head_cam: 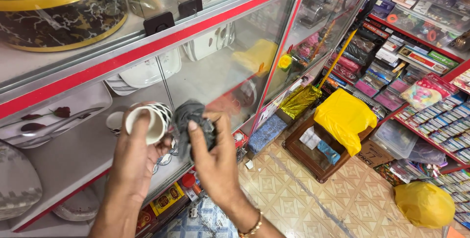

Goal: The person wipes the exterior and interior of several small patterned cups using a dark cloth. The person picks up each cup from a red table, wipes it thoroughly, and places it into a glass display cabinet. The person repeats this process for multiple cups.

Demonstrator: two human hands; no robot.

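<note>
my left hand [134, 152] is raised with fingers curled closed in a grip, thumb up; my right hand [213, 157] sits just beside it, fingers pinched shut, a bracelet at the wrist

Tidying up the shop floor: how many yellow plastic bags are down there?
2. One yellow bag lies on the wooden stool; the other sits on the floor at lower right. More may be hidden.

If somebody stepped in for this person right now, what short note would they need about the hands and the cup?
Left hand: holds a white cup with a dark pattern, mouth turned toward the camera.
Right hand: grips a dark grey cloth, bunched against the cup's side.
Place: in front of the glass display case with white dishes on its shelves.
Done: cup is out and in hand, cloth on it.
Left: how clean the cup is cannot be told; it is not back on a shelf.
</note>
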